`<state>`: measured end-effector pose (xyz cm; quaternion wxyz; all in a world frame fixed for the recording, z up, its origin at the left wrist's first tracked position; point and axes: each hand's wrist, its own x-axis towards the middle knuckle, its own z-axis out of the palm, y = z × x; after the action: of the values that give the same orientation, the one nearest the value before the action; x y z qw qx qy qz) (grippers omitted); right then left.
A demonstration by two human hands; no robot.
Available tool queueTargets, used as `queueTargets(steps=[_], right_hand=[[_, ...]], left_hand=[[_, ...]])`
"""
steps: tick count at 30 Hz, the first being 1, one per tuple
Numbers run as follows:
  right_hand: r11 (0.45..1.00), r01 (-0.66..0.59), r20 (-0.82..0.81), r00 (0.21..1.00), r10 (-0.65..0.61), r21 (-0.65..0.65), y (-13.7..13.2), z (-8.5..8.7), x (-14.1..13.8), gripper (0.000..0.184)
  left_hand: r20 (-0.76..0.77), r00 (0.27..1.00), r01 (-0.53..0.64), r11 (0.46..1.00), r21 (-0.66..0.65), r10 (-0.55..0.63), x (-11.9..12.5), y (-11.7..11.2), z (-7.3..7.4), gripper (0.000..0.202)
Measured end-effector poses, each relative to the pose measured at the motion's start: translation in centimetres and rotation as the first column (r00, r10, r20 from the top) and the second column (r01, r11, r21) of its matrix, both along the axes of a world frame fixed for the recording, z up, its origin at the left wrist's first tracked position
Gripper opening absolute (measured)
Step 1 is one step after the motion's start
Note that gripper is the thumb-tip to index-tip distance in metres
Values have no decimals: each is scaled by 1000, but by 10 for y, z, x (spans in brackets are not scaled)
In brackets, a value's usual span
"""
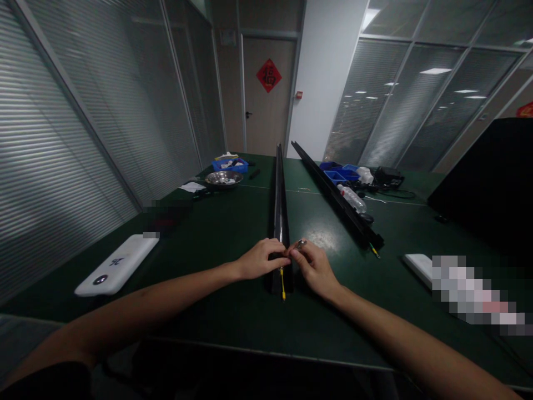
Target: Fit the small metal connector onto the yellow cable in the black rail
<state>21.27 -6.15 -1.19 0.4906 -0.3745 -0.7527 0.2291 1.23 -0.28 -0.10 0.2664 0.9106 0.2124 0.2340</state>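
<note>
A long black channel-shaped rail (280, 189) runs away from me down the middle of the green table. My left hand (260, 259) is bent over its near end, thumb and fingers closed on the rail. From the right, my right hand (317, 270) meets it there, wearing a ring, its thumb and fingertips pinched together. Whatever sits between those fingertips is too small and dark to name. Below the left thumb, a short yellow wire (283, 284) lies along the rail's end. A second black rail (337, 197) lies to the right, with a yellow-green wire (375, 250) at its near end.
A white case (120, 264) marked with writing lies left; another white case (420, 266) lies right. Behind are a metal bowl (224, 179), a blue tray (230, 165), blue bins (339, 173) and a clear plastic bottle (352, 199). A large dark panel (491, 183) stands right.
</note>
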Motion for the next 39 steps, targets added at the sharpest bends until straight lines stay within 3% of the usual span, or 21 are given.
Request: queueTargets(steps=[39], right_hand=[[1000,-20,-4,1000,20,11,0,0,0,26]], left_hand=[[12,1000,-9,1000,-22,9,0,-3,4,28]])
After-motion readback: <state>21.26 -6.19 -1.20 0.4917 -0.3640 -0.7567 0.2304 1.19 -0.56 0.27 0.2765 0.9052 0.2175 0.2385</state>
